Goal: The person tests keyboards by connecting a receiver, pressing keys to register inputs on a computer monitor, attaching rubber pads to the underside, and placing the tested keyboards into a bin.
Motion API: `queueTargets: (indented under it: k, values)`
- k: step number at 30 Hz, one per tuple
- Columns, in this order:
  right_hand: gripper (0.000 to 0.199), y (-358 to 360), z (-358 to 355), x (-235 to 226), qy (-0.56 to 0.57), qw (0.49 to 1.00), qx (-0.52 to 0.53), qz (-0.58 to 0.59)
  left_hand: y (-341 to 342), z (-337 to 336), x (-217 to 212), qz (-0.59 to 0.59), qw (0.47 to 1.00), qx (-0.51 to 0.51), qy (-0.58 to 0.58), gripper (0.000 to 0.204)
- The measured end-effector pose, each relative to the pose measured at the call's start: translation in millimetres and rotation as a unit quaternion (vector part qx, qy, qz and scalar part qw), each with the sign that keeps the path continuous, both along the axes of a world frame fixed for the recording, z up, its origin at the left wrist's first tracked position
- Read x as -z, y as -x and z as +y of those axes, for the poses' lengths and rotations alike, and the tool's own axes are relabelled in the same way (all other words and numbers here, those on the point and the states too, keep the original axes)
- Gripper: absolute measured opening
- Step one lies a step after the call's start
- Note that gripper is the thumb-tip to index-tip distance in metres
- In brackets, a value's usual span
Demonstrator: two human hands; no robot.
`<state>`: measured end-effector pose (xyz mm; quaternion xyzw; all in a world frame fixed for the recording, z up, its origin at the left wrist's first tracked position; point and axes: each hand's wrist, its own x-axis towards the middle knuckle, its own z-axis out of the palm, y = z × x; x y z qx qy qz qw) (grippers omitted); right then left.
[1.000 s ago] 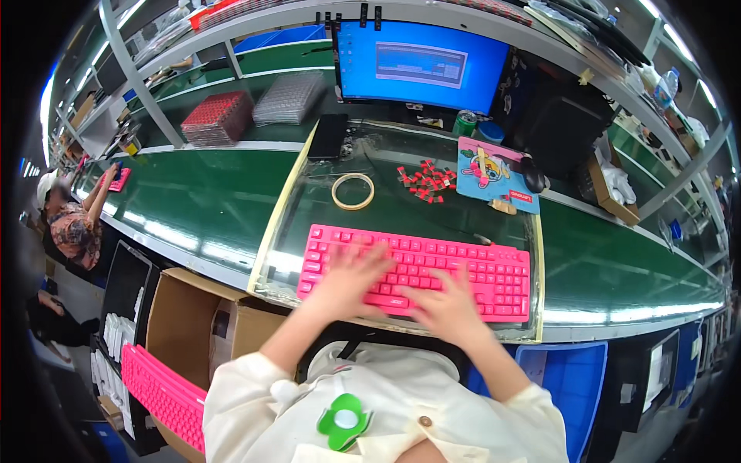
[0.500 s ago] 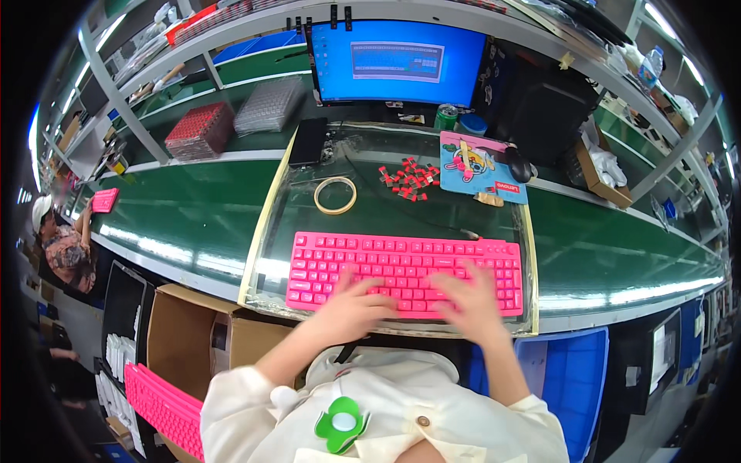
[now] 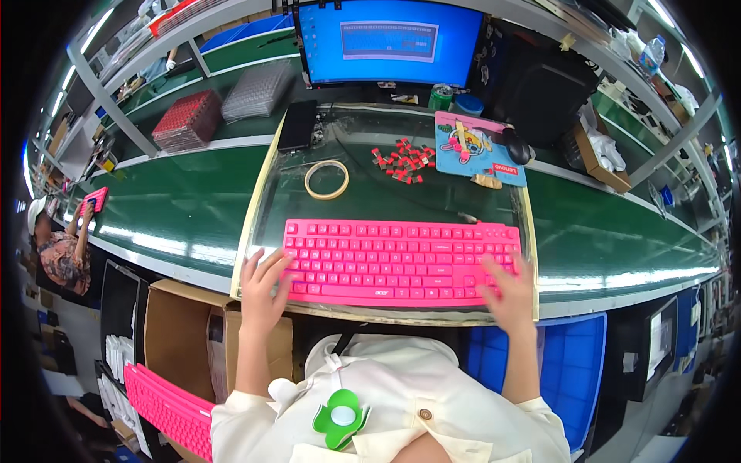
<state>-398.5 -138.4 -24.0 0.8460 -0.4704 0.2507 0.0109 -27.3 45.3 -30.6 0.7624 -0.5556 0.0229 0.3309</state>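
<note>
Since half a second earlier, both hands had been slid outward to the two ends of the pink keyboard (image 3: 397, 262), after having been rested nearer its middle. Left hand (image 3: 262, 289) was laid over the keyboard's left end, fingers spread and flat, with the fingertips on the outer keys and nothing pinched. Right hand (image 3: 509, 289) was placed at the right end the same way, fingers loosely spread across the edge keys, so no real grip was closed on anything.

Keyboard was set flat on a clear glass sheet (image 3: 370, 193) on the green tabletop (image 3: 177, 208), close to the front edge and right in front of the person. Behind it, a roll of tape (image 3: 326, 179) was left lying flat, and a little heap of red keycaps (image 3: 401, 160) was scattered just to the right of that. Further right, a blue mouse pad (image 3: 471, 150) with a black mouse (image 3: 515, 145) on it was seen. A monitor with a blue screen (image 3: 390, 40) was stood at the back, with a dark phone (image 3: 297, 125) lying off to its lower left.

Down at the lower left, below the tabletop, a second pink keyboard (image 3: 166, 409) was stood beside an open cardboard box (image 3: 185, 339). Another person (image 3: 62, 251) could be made out at the far left.
</note>
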Motion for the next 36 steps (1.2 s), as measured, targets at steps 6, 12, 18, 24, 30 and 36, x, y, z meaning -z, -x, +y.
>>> queueTargets:
  k: [6, 12, 18, 24, 30, 36]
  values:
    - [0.046, 58, -12, 20, -0.030, 0.999, 0.039, -0.020, 19, -11, -31, 0.016, 0.995, 0.096, 0.033, 0.038]
    - [0.044, 10, 20, 24, 0.048, 0.997, 0.039, -0.046, 43, -55, -31, 0.001, 0.984, 0.175, 0.012, 0.037]
    - [0.036, -75, 69, 41, 0.031, 0.990, -0.130, -0.053, 90, -137, -18, -0.052, 0.966, 0.254, -0.024, 0.044]
    - [0.034, -81, 73, 59, 0.076, 0.991, -0.088, -0.068, 113, -161, -16, -0.064, 0.957, 0.268, -0.090, 0.044]
    - [0.034, -79, 70, 61, 0.108, 0.986, -0.095, -0.080, 50, -117, -12, -0.129, 0.969, 0.185, -0.099, 0.042]
    - [0.033, -80, 67, 63, 0.103, 0.985, -0.105, -0.088, -18, -68, -4, -0.103, 0.980, 0.053, -0.160, 0.044]
